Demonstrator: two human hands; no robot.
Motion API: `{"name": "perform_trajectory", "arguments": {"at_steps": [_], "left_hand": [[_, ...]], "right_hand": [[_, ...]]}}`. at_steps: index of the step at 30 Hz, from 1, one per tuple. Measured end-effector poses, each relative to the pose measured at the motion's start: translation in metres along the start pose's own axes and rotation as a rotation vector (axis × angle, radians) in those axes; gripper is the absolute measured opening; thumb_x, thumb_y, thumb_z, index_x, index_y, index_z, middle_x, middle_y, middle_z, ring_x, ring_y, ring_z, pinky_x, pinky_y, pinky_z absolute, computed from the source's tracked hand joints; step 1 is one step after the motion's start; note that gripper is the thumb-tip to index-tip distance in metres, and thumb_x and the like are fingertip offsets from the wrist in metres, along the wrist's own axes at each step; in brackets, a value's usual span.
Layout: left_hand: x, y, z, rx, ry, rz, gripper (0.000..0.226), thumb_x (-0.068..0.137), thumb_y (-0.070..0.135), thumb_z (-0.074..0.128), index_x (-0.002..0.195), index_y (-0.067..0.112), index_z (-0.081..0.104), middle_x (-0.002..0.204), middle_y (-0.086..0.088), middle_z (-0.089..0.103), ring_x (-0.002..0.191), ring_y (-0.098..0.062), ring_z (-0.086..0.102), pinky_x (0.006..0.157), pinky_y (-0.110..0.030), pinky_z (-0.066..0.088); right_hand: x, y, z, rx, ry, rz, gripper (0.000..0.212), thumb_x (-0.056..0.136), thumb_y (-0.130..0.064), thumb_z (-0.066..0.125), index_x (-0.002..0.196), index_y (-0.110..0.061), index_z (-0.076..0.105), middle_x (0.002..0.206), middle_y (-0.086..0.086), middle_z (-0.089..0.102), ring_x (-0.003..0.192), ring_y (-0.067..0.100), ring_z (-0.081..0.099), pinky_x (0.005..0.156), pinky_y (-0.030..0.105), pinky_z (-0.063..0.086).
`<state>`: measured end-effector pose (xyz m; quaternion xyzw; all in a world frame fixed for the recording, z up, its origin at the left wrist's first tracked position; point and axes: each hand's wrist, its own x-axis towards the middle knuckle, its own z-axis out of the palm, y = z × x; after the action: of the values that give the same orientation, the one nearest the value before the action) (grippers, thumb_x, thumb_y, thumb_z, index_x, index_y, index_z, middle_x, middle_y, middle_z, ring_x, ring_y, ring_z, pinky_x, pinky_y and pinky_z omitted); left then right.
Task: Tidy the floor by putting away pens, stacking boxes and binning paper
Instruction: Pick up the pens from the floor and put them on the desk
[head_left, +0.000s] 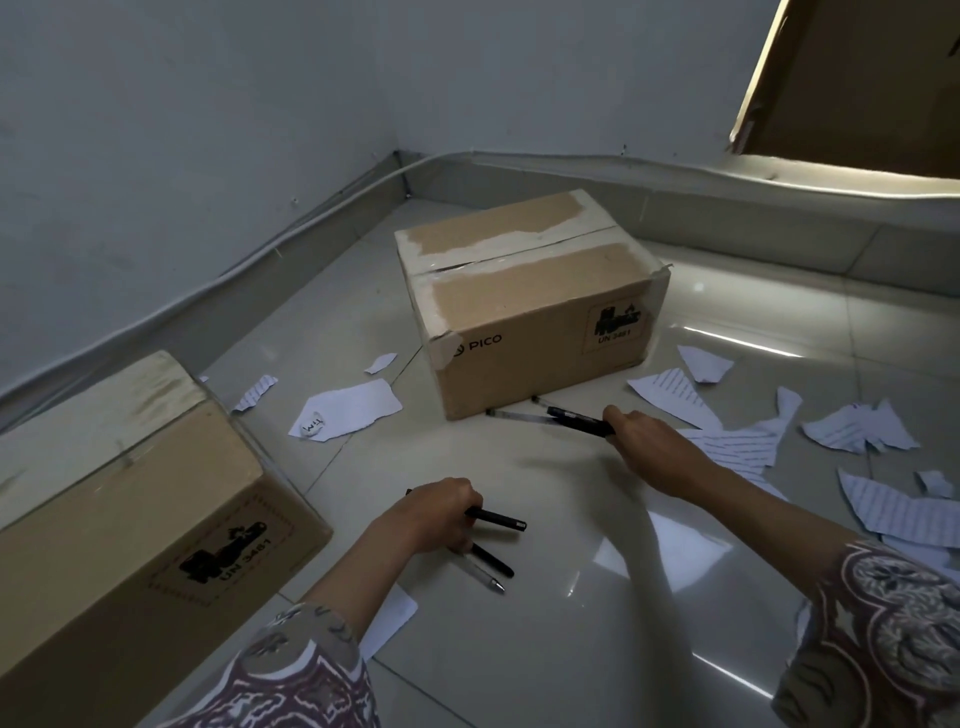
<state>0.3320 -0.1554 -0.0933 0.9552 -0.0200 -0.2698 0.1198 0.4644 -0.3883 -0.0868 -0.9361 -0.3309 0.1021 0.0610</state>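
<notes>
Although the slim black plastic pens (493, 519) are judged light, stiff and smooth enough to roll or slip on the glossy pale tiled floor (571, 649), they are best taken around the middle of the barrel, where several can be bunched together. The left hand (441, 514) is curled around a small cluster of them low over the tiles, three tips being seen fanned out to its right. The right hand (649, 447) is closed around another black marker-like pen (576, 418), held just in front of the closed brown cardboard box printed PICO (530, 312). Two clear-barrelled pens (514, 414) are left lying on the floor against the foot of that box, so they must be drawn outward before being lifted. A second brown cardboard box with a hazard label (130, 519) is stood well apart at the left; both boxes are judged rigid and best gripped at opposite sides, their weight not being readable. Torn scraps of white lined paper (857, 431) are scattered to the right and between the boxes; these are thin, limp and easily crumpled. No pen holder or bin is seen.
</notes>
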Motion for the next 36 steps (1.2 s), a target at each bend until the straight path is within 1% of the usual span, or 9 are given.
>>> {"name": "perform_trajectory", "arguments": {"at_steps": [5,11,14,16,19,24,26,32,36], "left_hand": [[-0.002,-0.001,0.006,0.165,0.016,0.064,0.022,0.081,0.009,0.061,0.101,0.001,0.057,0.110,-0.012,0.050,0.099,-0.029,0.052,0.071,-0.032,0.036],[0.000,0.002,0.008,0.220,0.067,0.127,0.015,0.088,0.008,0.052,0.100,0.001,0.059,0.111,-0.014,0.046,0.096,-0.029,0.052,0.072,-0.035,0.040],[0.003,0.006,0.007,0.161,0.097,0.126,0.015,0.090,0.010,0.047,0.101,0.001,0.054,0.111,-0.014,0.047,0.098,-0.029,0.049,0.076,-0.036,0.040],[0.007,0.010,0.003,0.083,0.118,0.110,0.007,0.092,0.011,0.044,0.096,0.005,0.047,0.108,-0.017,0.051,0.098,-0.030,0.049,0.076,-0.036,0.038],[0.013,0.009,-0.005,-0.145,0.160,0.056,0.008,0.095,0.014,0.040,0.092,0.011,0.033,0.090,-0.016,0.051,0.079,-0.027,0.049,0.066,-0.034,0.033],[0.024,0.018,-0.027,-0.600,0.219,-0.019,0.012,0.096,0.008,0.037,0.101,0.009,0.047,0.081,-0.006,0.052,0.069,-0.016,0.048,0.060,-0.022,0.038],[0.025,0.031,-0.041,-0.782,0.186,-0.022,0.016,0.095,0.001,0.035,0.096,0.010,0.049,0.079,-0.004,0.053,0.069,-0.012,0.053,0.059,-0.014,0.040],[0.006,0.068,-0.088,-1.024,0.104,0.003,0.016,0.097,0.000,0.037,0.093,0.015,0.043,0.086,-0.005,0.065,0.081,-0.014,0.062,0.067,-0.020,0.045],[-0.031,0.098,-0.140,-1.005,0.181,-0.018,0.012,0.096,0.002,0.044,0.104,0.007,0.051,0.096,-0.010,0.064,0.089,-0.017,0.061,0.073,-0.019,0.046]], "right_hand": [[0.001,-0.011,-0.006,0.063,-0.018,-0.017,0.002,0.097,-0.011,0.037,0.097,-0.013,0.036,0.082,0.009,0.047,0.069,0.025,0.044,0.061,0.033,0.034],[0.009,-0.017,-0.001,0.084,-0.022,0.000,0.019,0.095,-0.004,0.039,0.107,-0.004,0.053,0.104,0.015,0.057,0.090,0.026,0.051,0.068,0.026,0.032],[0.011,-0.018,-0.003,0.272,-0.062,0.098,0.017,0.093,-0.005,0.040,0.104,-0.001,0.054,0.102,0.019,0.059,0.086,0.028,0.053,0.070,0.033,0.038],[0.012,-0.016,-0.004,0.473,-0.077,0.165,0.014,0.091,-0.003,0.043,0.100,-0.003,0.054,0.094,0.017,0.059,0.079,0.025,0.053,0.070,0.035,0.043],[0.010,-0.018,-0.011,0.772,-0.097,0.269,0.006,0.092,-0.008,0.046,0.091,-0.007,0.052,0.075,0.007,0.052,0.064,0.016,0.046,0.058,0.026,0.036],[0.013,-0.020,-0.030,1.121,-0.208,0.376,0.012,0.093,-0.008,0.049,0.083,-0.006,0.055,0.067,0.006,0.049,0.058,0.014,0.045,0.054,0.023,0.041],[0.015,-0.020,-0.041,1.143,-0.210,0.361,0.013,0.091,-0.010,0.054,0.083,-0.002,0.061,0.069,0.006,0.051,0.062,0.015,0.048,0.060,0.022,0.040],[0.005,-0.016,-0.093,1.185,-0.138,0.246,0.017,0.084,-0.010,0.064,0.067,-0.008,0.062,0.061,0.000,0.050,0.062,0.014,0.044,0.063,0.024,0.034],[-0.035,-0.025,-0.152,1.272,-0.112,0.249,0.016,0.082,-0.002,0.064,0.088,0.013,0.064,0.075,0.011,0.054,0.059,0.010,0.044,0.052,0.014,0.038]]}}
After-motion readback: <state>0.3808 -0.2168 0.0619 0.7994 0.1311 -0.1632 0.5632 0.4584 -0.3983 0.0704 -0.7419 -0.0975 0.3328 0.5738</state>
